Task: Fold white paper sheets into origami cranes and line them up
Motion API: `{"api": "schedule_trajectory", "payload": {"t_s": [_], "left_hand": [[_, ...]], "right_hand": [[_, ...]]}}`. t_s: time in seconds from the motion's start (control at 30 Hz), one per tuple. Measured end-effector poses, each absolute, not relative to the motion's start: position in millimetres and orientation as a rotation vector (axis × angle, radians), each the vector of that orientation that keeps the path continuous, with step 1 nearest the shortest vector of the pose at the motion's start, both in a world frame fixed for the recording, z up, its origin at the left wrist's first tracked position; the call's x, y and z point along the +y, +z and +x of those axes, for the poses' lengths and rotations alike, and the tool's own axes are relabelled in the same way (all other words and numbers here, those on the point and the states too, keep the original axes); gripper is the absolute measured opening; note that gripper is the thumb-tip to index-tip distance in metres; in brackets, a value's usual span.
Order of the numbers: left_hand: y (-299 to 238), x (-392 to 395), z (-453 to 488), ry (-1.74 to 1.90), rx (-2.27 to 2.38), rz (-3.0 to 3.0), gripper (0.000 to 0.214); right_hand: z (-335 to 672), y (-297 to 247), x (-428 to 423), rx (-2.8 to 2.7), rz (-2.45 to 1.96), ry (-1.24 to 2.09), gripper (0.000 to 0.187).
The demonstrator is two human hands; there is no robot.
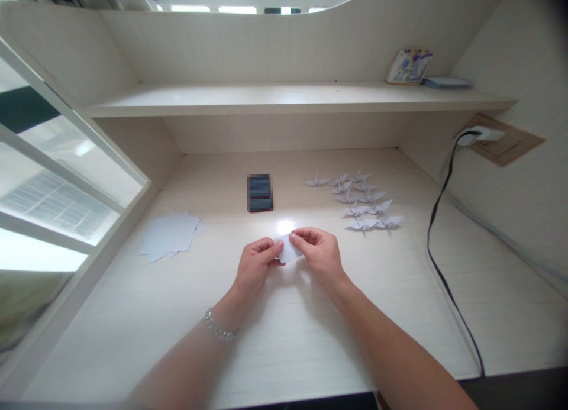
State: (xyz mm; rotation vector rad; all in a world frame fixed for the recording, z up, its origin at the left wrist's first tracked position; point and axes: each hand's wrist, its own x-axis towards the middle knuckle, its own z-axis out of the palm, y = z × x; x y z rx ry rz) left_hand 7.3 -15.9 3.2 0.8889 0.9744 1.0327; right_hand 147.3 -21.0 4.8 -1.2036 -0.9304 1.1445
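Between my two hands is a small piece of white paper [289, 250], held just over the desk. My left hand [260, 259] pinches its left edge between thumb and fingers; a beaded bracelet [220, 329] circles that wrist. At the upper right edge, my right hand [320, 250] grips the paper the same way. How the paper is folded underneath is hidden by the fingers. Several folded white paper cranes [366, 210] stand in rows beyond my right hand. Off to the left lies a loose stack of white paper sheets [171, 235].
A dark pixelated rectangular object [260, 192] lies behind my hands on the desk [146, 315]. On the right, a black cable [437, 209] runs from a wall socket [510, 141] to the front edge. The shelf [248, 96] above carries a colourful packet [409, 66] and a flat bluish item [447, 83].
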Motion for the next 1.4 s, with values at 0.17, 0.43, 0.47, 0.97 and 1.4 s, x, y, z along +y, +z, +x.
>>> {"api": "schedule_trajectory", "payload": {"t_s": [0.17, 0.43, 0.47, 0.97, 1.4], "left_hand": [[5.7, -15.5, 6.4, 1.021, 0.936, 0.849, 0.024], [1.5, -14.3, 0.3, 0.906, 1.024, 1.119, 0.022], [1.4, -14.0, -0.5, 0.885, 1.046, 1.174, 0.022], [3.5, -12.8, -2.9, 0.888, 1.024, 1.172, 0.024], [-4.2, -12.7, 1.6, 1.115, 1.118, 1.087, 0.026]], "right_hand": [[147.4, 2.6, -19.9, -0.955, -1.191, 1.164, 0.023], [154.1, 3.0, -19.2, -1.06, -1.225, 1.198, 0.016], [154.4, 3.1, -19.3, -1.084, -1.231, 1.206, 0.015], [150.0, 9.6, -22.7, -1.03, -1.213, 1.276, 0.036], [137.7, -4.3, -24.2, -1.111, -1.215, 1.435, 0.024]]}}
